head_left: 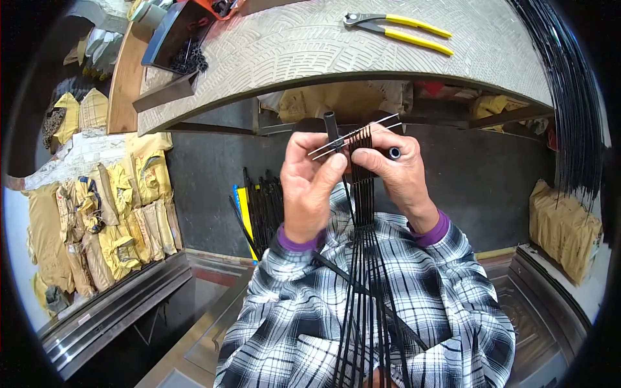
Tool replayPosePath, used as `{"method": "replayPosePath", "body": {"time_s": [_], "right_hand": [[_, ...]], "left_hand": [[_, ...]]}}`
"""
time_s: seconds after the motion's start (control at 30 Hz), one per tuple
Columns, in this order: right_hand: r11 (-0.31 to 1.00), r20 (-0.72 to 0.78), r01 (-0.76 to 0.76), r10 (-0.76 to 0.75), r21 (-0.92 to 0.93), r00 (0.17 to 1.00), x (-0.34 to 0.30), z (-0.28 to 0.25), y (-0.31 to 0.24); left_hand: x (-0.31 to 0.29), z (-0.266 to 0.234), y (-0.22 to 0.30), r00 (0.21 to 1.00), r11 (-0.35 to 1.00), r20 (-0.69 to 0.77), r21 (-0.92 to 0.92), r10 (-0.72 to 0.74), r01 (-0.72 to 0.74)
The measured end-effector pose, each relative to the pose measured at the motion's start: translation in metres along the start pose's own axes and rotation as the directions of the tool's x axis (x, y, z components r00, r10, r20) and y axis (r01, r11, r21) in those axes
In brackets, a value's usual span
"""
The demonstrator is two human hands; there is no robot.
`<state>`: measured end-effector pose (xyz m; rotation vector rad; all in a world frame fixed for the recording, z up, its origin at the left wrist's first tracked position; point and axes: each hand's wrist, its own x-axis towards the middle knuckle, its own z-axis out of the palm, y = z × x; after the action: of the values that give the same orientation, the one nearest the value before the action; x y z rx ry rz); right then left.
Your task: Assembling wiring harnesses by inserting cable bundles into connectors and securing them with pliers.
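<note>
A row of thin black rods (363, 213) hangs side by side from between my hands, down over my lap. Two slim metal pins (387, 121) cross the tops of the rods at a slant. My left hand (307, 187) is closed, thumb and fingers pinching near a short black tube (332, 127) that stands upright beside the row. My right hand (401, 173) is closed on the rods, its thumb lying across their upper part. A round hollow black end (394, 153) pokes out between its fingers. My fingers hide how the pins meet the tube.
A grey textured worktop (284, 48) curves across the front, bearing yellow-handled pincers (414, 32) and a bin of small black parts (187, 57). Long black rods (569, 97) hang off its right end. Yellow wrapped packages (123, 213) are piled left; another bundle (563, 226) stands right.
</note>
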<state>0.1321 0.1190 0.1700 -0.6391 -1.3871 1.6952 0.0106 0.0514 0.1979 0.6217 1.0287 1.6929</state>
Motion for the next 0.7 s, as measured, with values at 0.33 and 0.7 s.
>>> {"method": "replayPosePath", "body": {"time_s": [0.33,0.7], "right_hand": [[0.996,-0.052,-0.052,0.048,-0.072,0.997,-0.005,0.021,-0.021],[0.982,0.091,0.130,-0.118,-0.141,0.989,0.004,0.014,-0.011]], "left_hand": [[0.012,-0.018,0.024,1.000,0.989,0.003,0.146,-0.019,0.019],[0.016,-0.026,0.028,0.998,0.990,0.064,0.139,-0.004,-0.004]]}}
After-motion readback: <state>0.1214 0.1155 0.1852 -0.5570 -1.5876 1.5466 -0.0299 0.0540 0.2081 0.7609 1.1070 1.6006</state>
